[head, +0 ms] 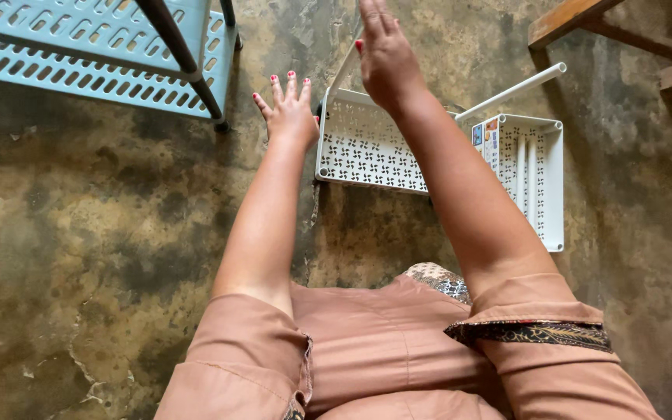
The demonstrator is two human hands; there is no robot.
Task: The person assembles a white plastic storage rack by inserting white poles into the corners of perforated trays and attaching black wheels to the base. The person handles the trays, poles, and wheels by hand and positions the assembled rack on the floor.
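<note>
My left hand (289, 109) reaches forward with fingers spread and red nails showing, right at the left corner of a white perforated shelf tray (367, 148) that lies on the floor. My right hand (386, 58) is raised higher over the tray's far edge, fingers straight and cut off by the top of the picture. Its thumb lies against a thin white pole (344, 70) that rises from the tray's far left corner. I cannot tell whether either hand presses on these parts. Nothing is clasped in either hand.
A second white tray (547, 183) with white tubes in it lies to the right, with a long white pole (511, 92) above it. A light blue slotted rack (95, 54) with a dark leg (188, 66) stands at top left. Wooden furniture (577, 15) is at top right. The floor is stained concrete.
</note>
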